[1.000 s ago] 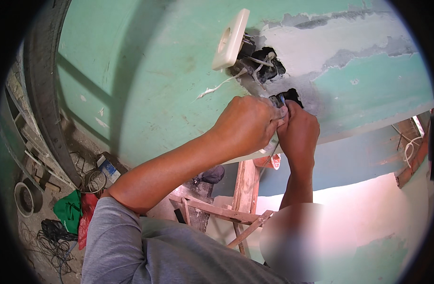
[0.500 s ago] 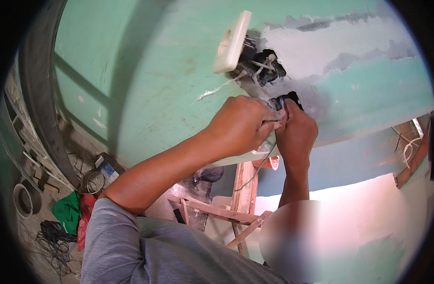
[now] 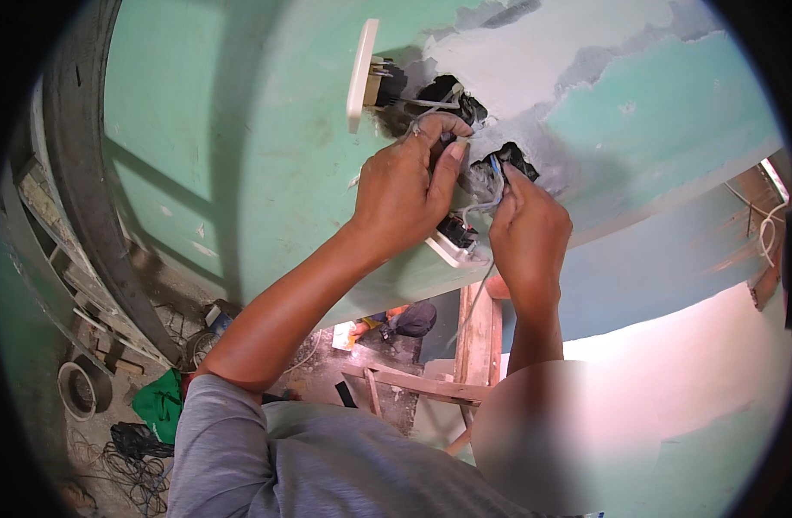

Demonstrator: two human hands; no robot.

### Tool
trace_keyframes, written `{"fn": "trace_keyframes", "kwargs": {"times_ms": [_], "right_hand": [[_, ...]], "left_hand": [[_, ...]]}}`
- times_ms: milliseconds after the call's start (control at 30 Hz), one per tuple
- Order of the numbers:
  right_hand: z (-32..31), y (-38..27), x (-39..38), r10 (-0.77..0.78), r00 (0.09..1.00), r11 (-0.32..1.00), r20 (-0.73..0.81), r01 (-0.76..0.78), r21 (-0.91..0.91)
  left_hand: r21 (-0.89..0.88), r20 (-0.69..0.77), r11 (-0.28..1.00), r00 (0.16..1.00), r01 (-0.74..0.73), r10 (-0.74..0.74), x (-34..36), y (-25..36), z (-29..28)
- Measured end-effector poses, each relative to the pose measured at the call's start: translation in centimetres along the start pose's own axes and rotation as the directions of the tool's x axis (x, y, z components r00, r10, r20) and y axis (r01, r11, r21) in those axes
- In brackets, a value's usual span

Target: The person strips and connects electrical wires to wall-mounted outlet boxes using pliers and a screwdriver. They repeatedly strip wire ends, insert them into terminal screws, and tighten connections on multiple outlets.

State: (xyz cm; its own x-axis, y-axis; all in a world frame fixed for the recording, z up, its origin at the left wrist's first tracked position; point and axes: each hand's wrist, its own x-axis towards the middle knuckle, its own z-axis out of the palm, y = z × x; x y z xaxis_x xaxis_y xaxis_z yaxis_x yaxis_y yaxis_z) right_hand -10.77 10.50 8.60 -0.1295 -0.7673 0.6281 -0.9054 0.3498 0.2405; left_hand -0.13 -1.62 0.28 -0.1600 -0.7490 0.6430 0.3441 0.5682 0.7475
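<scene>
A white wall plate (image 3: 361, 76) with a dark back hangs from grey wires (image 3: 433, 103) at the upper broken hole (image 3: 466, 105) in the wall. My left hand (image 3: 404, 190) is just below that hole, thumb and forefinger curled close together; what they pinch is too small to make out. At the lower hole (image 3: 518, 159) my right hand (image 3: 531, 229) is closed on thin blue and white wires (image 3: 498, 173), its forefinger at the opening. Beneath both hands, a second white plate (image 3: 454, 250) with a black back hangs by its wires, partly behind my left wrist.
The green wall (image 3: 301, 147) has a patch of bare grey plaster (image 3: 517, 60). Below stands a wooden frame (image 3: 475, 332). On the floor are a round bucket (image 3: 83, 390), a green bag (image 3: 158, 407) and tangled black cable (image 3: 141, 462). Another person's hand (image 3: 359, 330) shows far below.
My left hand has come away from my right and moved up and left towards the upper hole. The lower plate shows more fully. The whole view has shifted slightly.
</scene>
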Motion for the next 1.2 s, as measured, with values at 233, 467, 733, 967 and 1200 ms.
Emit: {"fn": "trace_keyframes", "kwargs": {"times_ms": [233, 467, 733, 967, 1200], "right_hand": [[-0.6, -0.3, 0.7, -0.014, 1.0, 1.0, 0.012, 0.014, -0.013], [-0.7, -0.5, 1.6, -0.082, 0.994, 0.992, 0.078, 0.088, -0.085], [-0.6, -0.6, 1.2, -0.1, 0.992, 0.988, 0.078, 0.109, -0.113], [-0.2, 0.0, 0.9, -0.059, 0.997, 0.996, 0.042, 0.062, -0.061], [-0.6, -0.3, 1.9, -0.05, 0.991, 0.996, 0.127, 0.059, -0.07]], "left_hand": [[0.341, 0.045, 0.939, 0.999, -0.036, 0.022, 0.5, 0.8, 0.1], [0.394, 0.139, 0.914, 0.989, -0.094, 0.042, 1.2, 1.4, -1.0], [0.674, 0.274, 0.664, 0.944, -0.324, 0.182, 1.4, 1.6, -1.8], [0.735, 0.371, 0.512, 0.896, -0.445, 0.245, 2.3, 1.7, -2.4], [0.794, 0.458, 0.382, 0.878, -0.474, 0.137, 2.3, 2.6, -1.8]]}}
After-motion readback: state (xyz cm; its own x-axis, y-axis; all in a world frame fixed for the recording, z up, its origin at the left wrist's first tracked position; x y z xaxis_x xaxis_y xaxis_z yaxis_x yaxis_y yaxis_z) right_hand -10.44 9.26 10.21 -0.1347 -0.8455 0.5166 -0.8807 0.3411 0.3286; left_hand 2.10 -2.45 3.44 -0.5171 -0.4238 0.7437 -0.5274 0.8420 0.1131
